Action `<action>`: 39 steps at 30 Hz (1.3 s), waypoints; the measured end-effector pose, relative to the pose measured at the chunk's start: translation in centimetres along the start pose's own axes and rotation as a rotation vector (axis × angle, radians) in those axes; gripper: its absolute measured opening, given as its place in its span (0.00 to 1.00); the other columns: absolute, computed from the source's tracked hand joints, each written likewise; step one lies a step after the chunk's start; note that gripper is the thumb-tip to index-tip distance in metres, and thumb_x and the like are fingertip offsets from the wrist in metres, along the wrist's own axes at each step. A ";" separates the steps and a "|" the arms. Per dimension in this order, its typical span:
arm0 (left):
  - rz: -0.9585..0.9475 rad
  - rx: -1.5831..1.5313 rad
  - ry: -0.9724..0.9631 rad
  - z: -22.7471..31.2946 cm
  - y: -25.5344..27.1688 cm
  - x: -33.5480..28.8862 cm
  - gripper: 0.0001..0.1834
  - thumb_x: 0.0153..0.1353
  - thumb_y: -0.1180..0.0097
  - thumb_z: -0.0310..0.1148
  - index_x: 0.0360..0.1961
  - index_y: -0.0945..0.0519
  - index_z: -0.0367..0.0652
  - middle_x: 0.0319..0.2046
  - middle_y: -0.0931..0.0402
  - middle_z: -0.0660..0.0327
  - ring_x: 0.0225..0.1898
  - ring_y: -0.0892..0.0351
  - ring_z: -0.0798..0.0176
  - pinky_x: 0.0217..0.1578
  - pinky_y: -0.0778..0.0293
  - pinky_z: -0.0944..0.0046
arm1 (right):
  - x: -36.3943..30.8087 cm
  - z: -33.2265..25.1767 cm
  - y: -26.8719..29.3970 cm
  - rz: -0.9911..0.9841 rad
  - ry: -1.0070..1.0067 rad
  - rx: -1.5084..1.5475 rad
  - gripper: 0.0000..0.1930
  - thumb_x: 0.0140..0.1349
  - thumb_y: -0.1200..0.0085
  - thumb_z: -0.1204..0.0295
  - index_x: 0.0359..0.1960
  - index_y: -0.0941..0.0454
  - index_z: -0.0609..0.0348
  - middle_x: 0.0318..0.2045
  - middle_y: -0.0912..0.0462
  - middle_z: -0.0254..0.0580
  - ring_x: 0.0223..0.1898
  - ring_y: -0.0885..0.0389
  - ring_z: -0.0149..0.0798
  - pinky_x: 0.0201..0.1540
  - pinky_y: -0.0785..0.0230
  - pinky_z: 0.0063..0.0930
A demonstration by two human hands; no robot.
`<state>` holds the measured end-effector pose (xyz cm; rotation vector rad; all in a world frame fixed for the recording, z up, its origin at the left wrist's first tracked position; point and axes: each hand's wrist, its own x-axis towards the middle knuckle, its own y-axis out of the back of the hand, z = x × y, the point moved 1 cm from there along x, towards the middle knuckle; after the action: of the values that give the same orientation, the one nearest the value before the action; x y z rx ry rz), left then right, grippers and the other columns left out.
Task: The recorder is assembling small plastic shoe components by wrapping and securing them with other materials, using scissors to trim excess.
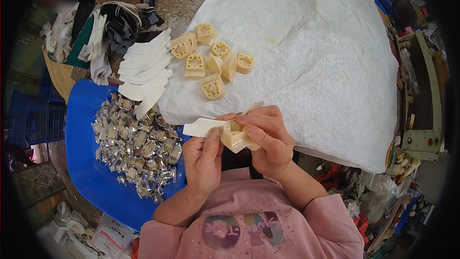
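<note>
The left hand [203,156] pinched a cream block [235,139] and a white strip [201,127], while the right hand [272,136] gripped the block's right side, holding it between both hands. An uneven pull could probably crease the thin strip or set it askew; a slack thumb might drop the block. Beyond the hands, loose blocks [213,88] lay on a white woven sheet [297,76]. To their left, fanned strips [143,69] jutted over a blue tub [79,129] of shiny pieces [139,144], likely limiting the left arm's room.
</note>
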<state>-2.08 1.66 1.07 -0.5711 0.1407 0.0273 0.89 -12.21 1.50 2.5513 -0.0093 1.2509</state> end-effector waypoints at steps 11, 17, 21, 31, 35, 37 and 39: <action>-0.069 0.299 -0.162 0.4 0.0 -0.1 0.20 0.71 0.66 0.31 0.53 0.31 0.24 0.47 0.25 0.51 0.48 0.26 0.66 0.50 0.30 0.68 | -0.6 0.9 -0.2 -0.065 0.058 -0.288 0.15 0.44 0.44 0.77 0.37 0.26 0.56 0.36 0.21 0.36 0.31 0.29 0.38 0.38 0.50 0.38; 0.043 0.500 -0.276 1.5 0.1 0.7 0.16 0.68 0.59 0.27 0.50 0.27 0.27 0.33 0.22 0.55 0.35 0.25 0.70 0.36 0.30 0.73 | -0.1 0.8 0.3 -0.090 0.057 -0.329 0.12 0.43 0.43 0.75 0.34 0.24 0.52 0.34 0.21 0.33 0.34 0.30 0.38 0.41 0.52 0.39; 0.059 0.774 -0.293 2.5 0.3 0.5 0.11 0.65 0.52 0.27 0.39 0.21 0.28 0.31 0.20 0.57 0.33 0.24 0.69 0.36 0.30 0.71 | 1.5 -1.1 1.0 -0.219 0.012 -0.458 0.12 0.42 0.44 0.75 0.32 0.23 0.50 0.31 0.25 0.31 0.34 0.31 0.38 0.41 0.52 0.41; -0.020 0.973 -0.590 0.7 0.3 0.6 0.09 0.58 0.50 0.19 0.39 0.22 0.28 0.30 0.23 0.51 0.30 0.24 0.58 0.33 0.29 0.64 | 1.1 -1.6 0.8 -0.487 -0.069 -0.496 0.13 0.37 0.46 0.76 0.29 0.28 0.54 0.25 0.34 0.35 0.31 0.36 0.40 0.38 0.53 0.41; -0.083 1.082 -0.721 0.5 0.1 0.9 0.14 0.50 0.48 0.13 0.40 0.22 0.28 0.30 0.24 0.48 0.30 0.24 0.50 0.32 0.28 0.59 | 0.9 -1.0 0.9 -0.458 -0.057 -0.495 0.10 0.40 0.47 0.76 0.28 0.29 0.53 0.26 0.34 0.36 0.33 0.35 0.42 0.39 0.51 0.42; -0.122 1.055 -0.707 0.5 0.1 0.7 0.14 0.51 0.47 0.16 0.40 0.22 0.29 0.31 0.25 0.49 0.32 0.25 0.51 0.34 0.29 0.60 | 0.9 -0.5 1.3 -0.413 -0.140 -0.411 0.10 0.40 0.46 0.77 0.28 0.28 0.53 0.27 0.34 0.36 0.34 0.35 0.42 0.40 0.51 0.42; -0.087 0.969 -0.483 0.8 0.8 0.4 0.12 0.55 0.46 0.21 0.41 0.21 0.31 0.33 0.26 0.51 0.33 0.26 0.55 0.35 0.30 0.63 | 0.2 0.4 1.2 -0.329 -0.199 -0.223 0.12 0.40 0.46 0.81 0.30 0.27 0.53 0.28 0.33 0.36 0.36 0.35 0.41 0.42 0.51 0.41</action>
<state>-1.60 2.74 1.28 0.4054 -0.3359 0.0089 1.17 -13.42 1.78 2.3526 0.2071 0.8233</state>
